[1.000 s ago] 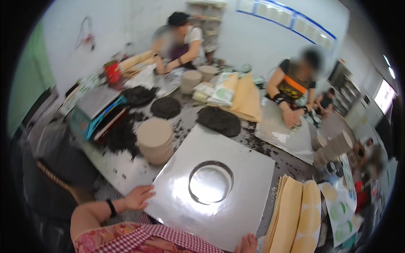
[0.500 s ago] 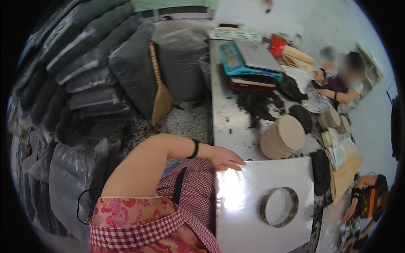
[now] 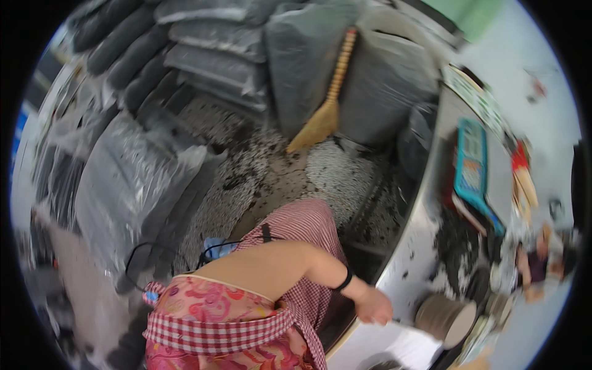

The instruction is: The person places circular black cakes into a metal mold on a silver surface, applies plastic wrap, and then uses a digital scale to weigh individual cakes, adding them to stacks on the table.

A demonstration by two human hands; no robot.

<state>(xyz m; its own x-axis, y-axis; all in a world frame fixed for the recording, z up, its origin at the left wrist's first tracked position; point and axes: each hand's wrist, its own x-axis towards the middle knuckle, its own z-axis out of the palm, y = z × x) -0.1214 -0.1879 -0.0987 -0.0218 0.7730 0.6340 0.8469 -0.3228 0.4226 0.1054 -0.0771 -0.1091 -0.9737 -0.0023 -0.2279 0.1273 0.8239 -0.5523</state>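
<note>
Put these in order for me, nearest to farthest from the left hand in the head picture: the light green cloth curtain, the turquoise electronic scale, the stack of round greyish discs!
From the left hand:
1. Stack of round greyish discs, just right of it.
2. Turquoise electronic scale, up and right, on the table.
3. Light green cloth curtain, way up at the top.

Red-checked apron, black wristband

Fairly bright light; glare whitens the sheet just below the left hand, itself softened by blur. Beyond the hand, the counter gleams dully, its edge bent by fisheye distortion. Black rings the view.
</note>
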